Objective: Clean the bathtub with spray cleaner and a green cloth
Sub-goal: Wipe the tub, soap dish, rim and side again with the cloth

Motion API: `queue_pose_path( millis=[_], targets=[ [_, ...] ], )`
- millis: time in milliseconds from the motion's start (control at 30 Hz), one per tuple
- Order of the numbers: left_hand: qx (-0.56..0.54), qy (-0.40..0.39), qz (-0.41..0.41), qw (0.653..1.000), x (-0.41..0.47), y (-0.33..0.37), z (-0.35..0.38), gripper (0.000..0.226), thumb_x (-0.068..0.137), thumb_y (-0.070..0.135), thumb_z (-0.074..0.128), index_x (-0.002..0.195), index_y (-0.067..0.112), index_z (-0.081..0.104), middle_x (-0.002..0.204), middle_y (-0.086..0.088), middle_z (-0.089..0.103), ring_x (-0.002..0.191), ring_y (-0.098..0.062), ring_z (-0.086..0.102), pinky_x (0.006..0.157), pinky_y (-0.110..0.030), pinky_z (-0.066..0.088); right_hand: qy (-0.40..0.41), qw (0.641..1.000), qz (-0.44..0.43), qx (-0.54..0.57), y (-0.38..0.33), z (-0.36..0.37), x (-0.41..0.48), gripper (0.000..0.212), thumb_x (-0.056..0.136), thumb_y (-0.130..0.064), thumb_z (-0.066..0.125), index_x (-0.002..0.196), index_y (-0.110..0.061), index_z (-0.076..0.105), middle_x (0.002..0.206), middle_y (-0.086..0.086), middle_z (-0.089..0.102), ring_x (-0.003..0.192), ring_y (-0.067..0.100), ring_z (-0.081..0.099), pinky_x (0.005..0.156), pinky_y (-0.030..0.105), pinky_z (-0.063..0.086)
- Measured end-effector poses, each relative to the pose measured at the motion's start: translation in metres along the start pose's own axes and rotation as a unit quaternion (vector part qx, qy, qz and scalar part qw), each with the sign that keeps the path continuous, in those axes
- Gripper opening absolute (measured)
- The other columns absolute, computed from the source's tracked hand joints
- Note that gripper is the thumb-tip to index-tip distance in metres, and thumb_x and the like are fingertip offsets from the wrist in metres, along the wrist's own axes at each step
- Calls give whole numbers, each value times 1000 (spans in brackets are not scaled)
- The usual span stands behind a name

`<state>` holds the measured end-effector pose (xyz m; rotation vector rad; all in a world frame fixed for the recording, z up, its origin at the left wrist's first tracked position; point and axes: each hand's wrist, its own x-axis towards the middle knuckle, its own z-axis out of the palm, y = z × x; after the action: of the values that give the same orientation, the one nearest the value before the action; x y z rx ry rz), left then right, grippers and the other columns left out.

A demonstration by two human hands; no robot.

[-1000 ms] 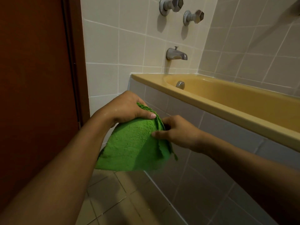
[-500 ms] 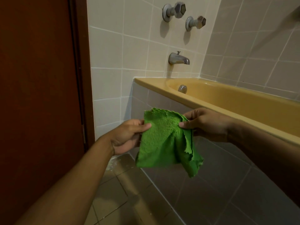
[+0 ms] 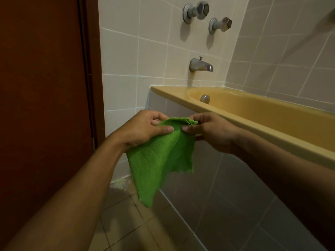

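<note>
Left of you: dark red-brown door [image 3: 39, 87]. Far wall [image 3: 126, 60] has cream square tiles with white grout, and two hex-headed metal taps [image 3: 196, 11] above a metal spout [image 3: 201, 65]. Right wall [image 3: 281, 60] is shadowed. Floor [image 3: 126, 230] is dim tan tile, with pale residue [image 3: 120, 182] at the wall's foot.

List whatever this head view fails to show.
Head view:
Spray cleaner: nowhere in frame.
Mustard-yellow bathtub: far end cut by the right edge; floor hidden behind its near rim.
Green terry cloth: top corners covered by the left hand and right hand.
Pale specks on the floor tiles: too small to identify.
</note>
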<state>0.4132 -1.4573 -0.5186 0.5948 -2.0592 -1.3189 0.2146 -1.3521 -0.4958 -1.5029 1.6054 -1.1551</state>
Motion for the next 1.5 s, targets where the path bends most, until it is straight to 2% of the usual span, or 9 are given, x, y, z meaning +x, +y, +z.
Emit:
queue_pose_path(
  millis=[133, 233, 367, 500, 600, 833, 1100, 1233, 1500],
  targets=[
    [100, -111, -68, 986, -4, -29, -20, 44, 73, 27, 85, 112, 9, 73, 105, -4, 79, 95, -22, 77, 87, -41, 62, 12, 1000, -5, 5, -17, -9, 5, 10, 97, -3, 62, 90, -6, 70, 82, 7, 69, 78, 16, 67, 70, 27, 56],
    [93, -70, -72, 991, -6, -59, -25, 41, 74, 34, 80, 105, 8, 77, 98, -4, 80, 86, -15, 72, 75, -26, 56, 25, 999, 5, -28, -22, -27, 5, 13, 96, -10, 65, 99, 0, 72, 95, 14, 70, 90, 22, 67, 84, 37, 57],
    [-96, 55, -60, 992, -7, -78, -25, 31, 83, 24, 75, 112, 11, 73, 101, -6, 76, 98, -22, 65, 80, -35, 50, -2, 999, -13, -40, -28, -43, -4, 22, 89, -24, 65, 97, -7, 74, 99, 9, 72, 90, 16, 69, 78, 28, 54],
    [-409, 71, -24, 909, -1, -67, -9, 53, 93, 26, 61, 141, 4, 56, 133, -15, 67, 124, -31, 63, 96, -52, 56, -65, 997, -12, 47, -28, -42, -4, 24, 88, -30, 66, 91, -6, 68, 86, 6, 65, 77, 14, 62, 72, 29, 48],
    [-501, 62, -26, 863, 4, -48, 10, 50, 95, 36, 55, 130, 1, 63, 124, -18, 71, 112, -31, 70, 86, -46, 61, -93, 993, 1, 78, -29, -33, 2, 45, 80, -35, 77, 109, -1, 66, 100, 14, 62, 90, 24, 59, 81, 38, 47],
    [-471, -36, -25, 881, 10, -17, 33, 37, 91, 34, 55, 97, 10, 82, 98, -12, 76, 86, -23, 75, 77, -35, 62, -34, 998, -40, 37, -37, -15, 10, 20, 81, -25, 69, 96, -12, 71, 99, 8, 69, 96, 25, 62, 92, 44, 50],
    [-388, 82, 15, 918, 13, -34, -1, 26, 98, 15, 58, 121, 5, 61, 110, -16, 72, 98, -25, 71, 88, -41, 60, 63, 997, -28, 33, -20, -43, 1, 14, 101, -15, 58, 87, -20, 57, 84, 1, 57, 78, 14, 52, 66, 29, 37],
    [-288, 127, -12, 949, 10, -40, -9, 16, 97, 4, 62, 104, 19, 60, 90, -5, 72, 81, -20, 66, 77, -37, 52, 119, 991, -20, 56, -10, -46, -6, 26, 101, -8, 57, 76, -17, 59, 66, -5, 64, 60, 6, 57, 54, 19, 45],
    [-230, 126, -2, 965, 13, -48, -9, 22, 95, -3, 64, 111, 9, 70, 95, -9, 79, 88, -20, 73, 84, -32, 60, 84, 996, -32, 17, -11, -48, -15, 18, 100, -13, 59, 83, -17, 62, 79, 1, 61, 77, 15, 56, 72, 32, 43]
  ],
)
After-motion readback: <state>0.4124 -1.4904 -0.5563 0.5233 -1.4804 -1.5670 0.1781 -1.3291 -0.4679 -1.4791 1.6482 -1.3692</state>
